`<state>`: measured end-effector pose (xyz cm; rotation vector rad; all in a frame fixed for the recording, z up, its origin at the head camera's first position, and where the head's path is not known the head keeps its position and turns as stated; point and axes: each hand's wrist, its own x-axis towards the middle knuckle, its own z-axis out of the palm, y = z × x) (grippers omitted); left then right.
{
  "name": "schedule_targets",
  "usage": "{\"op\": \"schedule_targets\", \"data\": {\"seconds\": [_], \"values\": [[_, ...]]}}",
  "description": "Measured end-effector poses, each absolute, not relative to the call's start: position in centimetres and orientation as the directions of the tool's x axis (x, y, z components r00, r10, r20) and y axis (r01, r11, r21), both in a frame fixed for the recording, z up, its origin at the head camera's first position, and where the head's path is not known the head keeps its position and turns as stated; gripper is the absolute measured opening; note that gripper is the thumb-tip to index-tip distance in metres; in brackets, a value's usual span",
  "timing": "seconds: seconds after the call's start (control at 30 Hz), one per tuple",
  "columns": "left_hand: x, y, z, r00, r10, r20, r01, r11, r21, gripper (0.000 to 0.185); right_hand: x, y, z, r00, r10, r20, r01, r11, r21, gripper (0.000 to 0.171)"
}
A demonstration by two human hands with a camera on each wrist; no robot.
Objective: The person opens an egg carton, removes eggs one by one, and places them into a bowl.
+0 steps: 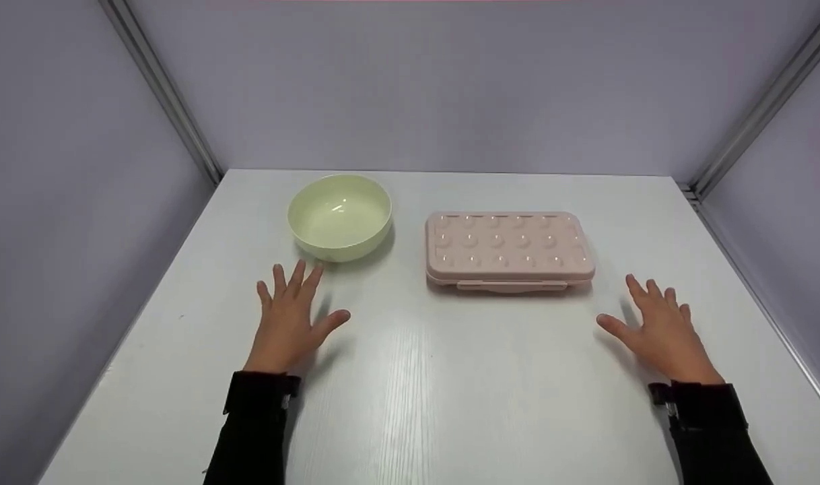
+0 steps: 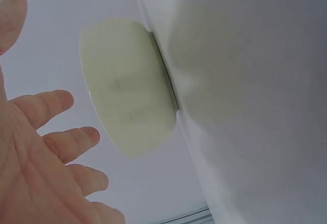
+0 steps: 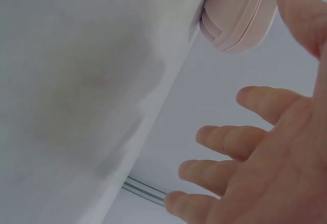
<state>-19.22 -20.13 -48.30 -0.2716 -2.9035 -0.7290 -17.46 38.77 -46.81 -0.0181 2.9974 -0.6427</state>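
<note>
A pale green bowl (image 1: pixel 340 217) stands upright on the left part of the white table, its inside bare. To its right lies a pink egg box (image 1: pixel 509 248) with rows of round bumps on its closed lid; whether it holds anything is hidden. My left hand (image 1: pixel 287 330) hovers just in front of the bowl, fingers spread, holding nothing. The left wrist view shows the side of the bowl (image 2: pixel 127 89) beyond the fingertips. Right of the egg box and nearer to me, my right hand (image 1: pixel 666 335) is spread too, with nothing in it. A corner of the egg box (image 3: pixel 237 15) appears in the right wrist view.
The white table (image 1: pixel 410 391) reaches back to a pale grey wall (image 1: pixel 410 87). Side panels with metal corner posts (image 1: pixel 164 87) close it in at left and right. Both wrists wear black bands (image 1: pixel 262 391) over dark sleeves.
</note>
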Motion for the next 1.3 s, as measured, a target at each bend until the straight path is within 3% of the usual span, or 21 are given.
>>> {"op": "schedule_targets", "data": {"seconds": [0.23,0.5,0.8,0.93,1.13,1.3], "values": [[-18.6,-19.2,-47.5,-0.958,0.171,0.229,0.266,0.825,0.499,0.084,-17.2,38.7,-46.2,-0.991,-0.041,-0.124,0.019,0.896,-0.444,0.107],[-16.9,-16.3,-46.1,-0.873,0.259,0.414,0.441,0.781,0.442,0.065,-17.3,37.9,-44.4,-0.994,-0.096,-0.060,-0.050,0.847,-0.530,0.102],[-16.5,-13.3,-46.1,-0.846,0.406,0.346,0.523,0.757,0.392,0.062,-21.0,36.4,-43.6,-0.989,-0.143,-0.039,-0.103,0.851,-0.514,0.097],[-16.4,-12.7,-46.1,-0.853,0.426,0.302,0.519,0.750,0.409,0.062,-23.9,35.7,-44.4,-0.992,-0.089,-0.088,-0.024,0.826,-0.563,0.101],[-16.3,-12.3,-46.1,-0.863,0.444,0.240,0.505,0.750,0.427,0.064,-26.7,35.6,-45.9,-0.978,0.045,-0.203,0.179,0.675,-0.716,0.105],[-16.1,-12.2,-45.9,-0.858,0.464,0.221,0.512,0.743,0.431,0.064,-27.1,35.0,-46.5,-0.973,0.062,-0.221,0.208,0.643,-0.737,0.100]]}}
